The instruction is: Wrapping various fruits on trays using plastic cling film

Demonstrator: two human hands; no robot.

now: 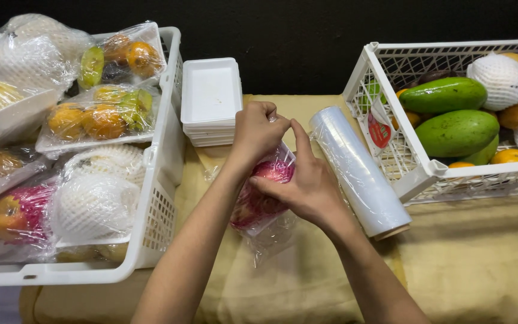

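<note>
Hands [283, 162] gripping film-wrapped pink fruit tray [259, 201]

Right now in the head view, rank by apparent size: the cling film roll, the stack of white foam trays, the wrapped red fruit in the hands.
1. Cling film roll
2. Stack of white foam trays, close to the roll; unsure
3. Wrapped red fruit, partly hidden by the hands

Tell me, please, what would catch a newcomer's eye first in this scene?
At centre, the left hand and right hand press clear film around a tray of pink-netted fruit. Beside them lies a roll of clear cling film, and big green mangoes fill the white plastic crate on the right.
</note>
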